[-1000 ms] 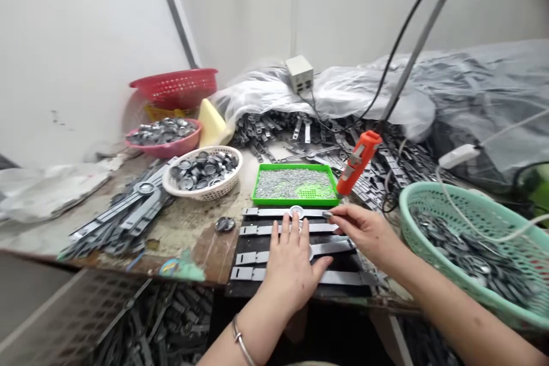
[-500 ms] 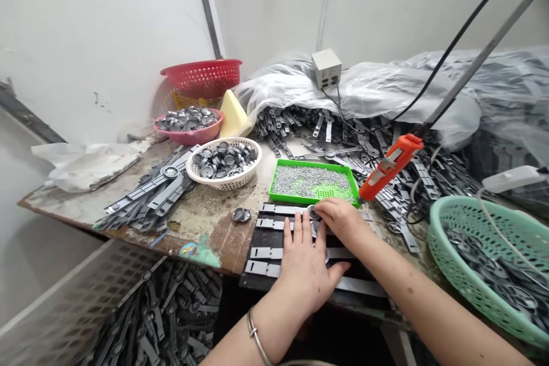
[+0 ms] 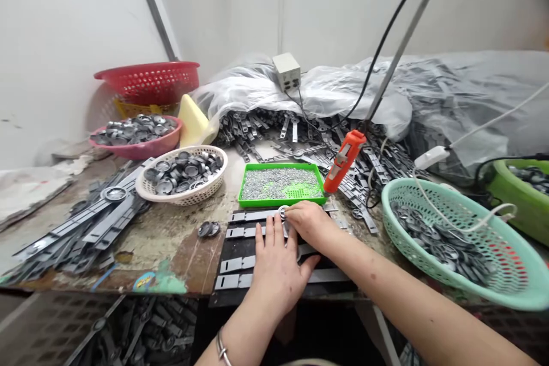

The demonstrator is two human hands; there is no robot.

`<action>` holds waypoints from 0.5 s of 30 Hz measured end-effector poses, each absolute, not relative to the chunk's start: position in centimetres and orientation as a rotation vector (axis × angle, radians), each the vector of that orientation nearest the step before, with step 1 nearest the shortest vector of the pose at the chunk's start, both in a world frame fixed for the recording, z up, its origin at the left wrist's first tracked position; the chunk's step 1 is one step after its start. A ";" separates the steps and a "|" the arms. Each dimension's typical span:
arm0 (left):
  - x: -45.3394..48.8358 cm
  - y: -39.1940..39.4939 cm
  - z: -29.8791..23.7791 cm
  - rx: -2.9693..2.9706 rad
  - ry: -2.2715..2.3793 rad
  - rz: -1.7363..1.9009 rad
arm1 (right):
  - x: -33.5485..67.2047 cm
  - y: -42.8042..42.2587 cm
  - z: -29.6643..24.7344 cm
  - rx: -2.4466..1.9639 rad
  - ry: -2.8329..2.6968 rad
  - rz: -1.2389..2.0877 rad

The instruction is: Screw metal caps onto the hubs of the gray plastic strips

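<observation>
Several grey plastic strips (image 3: 235, 281) lie side by side on a black board (image 3: 223, 297) at the table's front edge. My left hand (image 3: 277, 263) rests flat across them, fingers stretched and thumb apart, covering their middles. Close beside its fingertips, my right hand (image 3: 312, 224) pinches a small round grey ring (image 3: 282, 211) at the far strip. The fingers hide part of the ring, so I cannot tell whether it is seated. Behind the board is a green tray (image 3: 242, 202) of tiny metal pieces. A few loose round parts (image 3: 209, 229) sit left of the board.
An orange electric screwdriver (image 3: 344, 161) hangs right of the tray. A cream basket (image 3: 183, 199) and a pink basin (image 3: 141, 148) hold round parts. More strips (image 3: 100, 220) are piled at left. A mint basket (image 3: 403, 246) stands at right, with a white cable (image 3: 467, 229) across it.
The camera view has turned right, bringing more of the mint basket and a green basin into sight. Both hands stay at the same strips, the right still at the ring.
</observation>
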State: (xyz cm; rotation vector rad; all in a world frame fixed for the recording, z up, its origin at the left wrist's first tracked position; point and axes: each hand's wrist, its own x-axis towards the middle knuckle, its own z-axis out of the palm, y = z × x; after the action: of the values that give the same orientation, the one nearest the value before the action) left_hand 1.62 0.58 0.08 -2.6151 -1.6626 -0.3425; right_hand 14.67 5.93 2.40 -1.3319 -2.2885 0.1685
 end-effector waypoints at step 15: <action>1.5 0.7 0.2 -2.570 -1.599 -0.298 | 40.8 3.3 3.1 -2.184 -1.761 0.049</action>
State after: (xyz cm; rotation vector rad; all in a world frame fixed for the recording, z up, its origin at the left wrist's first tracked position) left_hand 1.49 0.68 0.21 -2.5704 -1.5990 -0.2981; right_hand 40.77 3.27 3.12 -2.1840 -1.7611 0.0486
